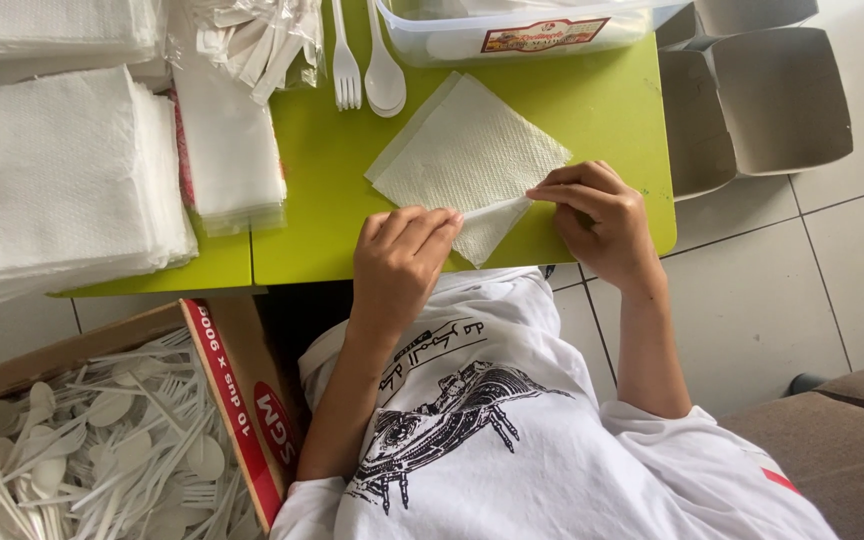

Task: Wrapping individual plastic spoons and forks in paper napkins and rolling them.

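Observation:
A white paper napkin (467, 150) lies as a diamond on the green table (612, 110). Its near corner is folded up. My left hand (402, 260) presses that fold with flat fingers. My right hand (597, 215) pinches the fold's right end between fingertips. A white plastic fork (345, 65) and a white plastic spoon (384, 75) lie side by side just beyond the napkin.
Stacks of white napkins (62, 180) and a bag of plastic cutlery (257, 45) fill the table's left. A clear plastic tub (512, 35) stands at the back. A cardboard box of white spoons and forks (102, 440) sits lower left. Grey cardboard trays (762, 100) lie on the tiled floor.

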